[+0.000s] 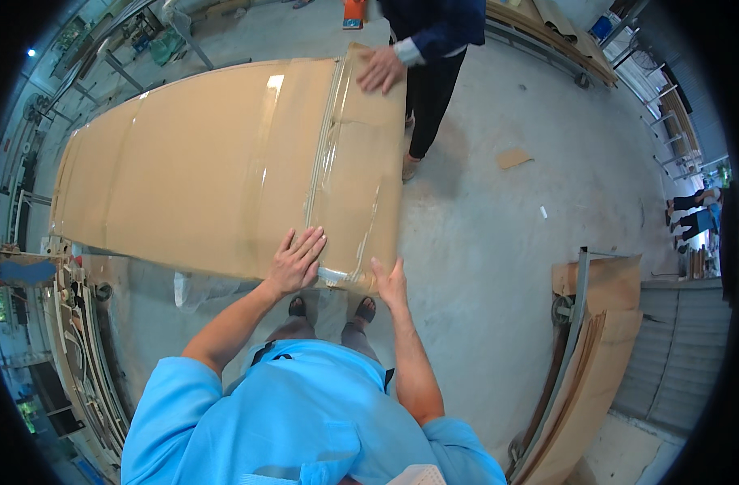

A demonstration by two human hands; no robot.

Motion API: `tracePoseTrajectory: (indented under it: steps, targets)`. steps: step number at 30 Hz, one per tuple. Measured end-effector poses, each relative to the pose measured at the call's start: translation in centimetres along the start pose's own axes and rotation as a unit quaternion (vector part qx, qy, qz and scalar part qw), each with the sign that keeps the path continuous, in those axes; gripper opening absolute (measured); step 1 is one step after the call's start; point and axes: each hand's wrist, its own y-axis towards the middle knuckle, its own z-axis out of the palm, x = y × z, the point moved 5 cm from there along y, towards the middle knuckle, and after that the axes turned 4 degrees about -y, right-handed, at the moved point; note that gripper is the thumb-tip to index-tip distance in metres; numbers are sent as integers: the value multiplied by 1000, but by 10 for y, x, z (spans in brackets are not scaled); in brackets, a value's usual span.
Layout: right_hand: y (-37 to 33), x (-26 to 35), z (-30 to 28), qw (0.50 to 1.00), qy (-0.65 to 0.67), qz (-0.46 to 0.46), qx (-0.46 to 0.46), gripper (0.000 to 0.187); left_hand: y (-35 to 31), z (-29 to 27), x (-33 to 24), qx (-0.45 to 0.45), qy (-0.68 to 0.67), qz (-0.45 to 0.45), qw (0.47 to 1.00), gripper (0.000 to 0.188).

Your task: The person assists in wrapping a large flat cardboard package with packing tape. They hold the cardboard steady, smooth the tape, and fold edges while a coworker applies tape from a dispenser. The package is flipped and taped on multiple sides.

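Note:
A long cardboard-wrapped package (200,162) lies flat in front of me, bound with bands of clear tape. A separate cardboard piece (365,162) covers its right end, with shiny tape along the seam. My left hand (297,260) rests on the top near the close edge, beside that seam, fingers stretched out. At the near right corner my right hand (391,283) touches the cardboard's edge, thumb on top and fingers along the side. Across the package, a co-worker's hand (379,69) presses on the far right corner.
The co-worker (434,48) stands at the far end corner. Upright cardboard sheets (596,364) lean in a metal frame at right. A loaded rack (547,36) stands at the far right. A cardboard scrap (513,158) lies on the floor. Long strips (90,347) stand at left.

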Motion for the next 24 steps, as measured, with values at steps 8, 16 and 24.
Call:
tracePoseTrajectory:
  steps: [8, 16, 24]
  targets:
    - [6, -22, 1, 1000, -17, 10, -5, 70, 5, 0, -1, -27, -11, 13, 999, 60]
    - [13, -25, 3, 998, -8, 48, 36, 73, -1, 4, 5, -16, -21, -5, 1000, 63]
    - [20, -18, -3, 996, -16, 43, 76, 69, -2, 31, 12, -92, -97, -6, 991, 56]
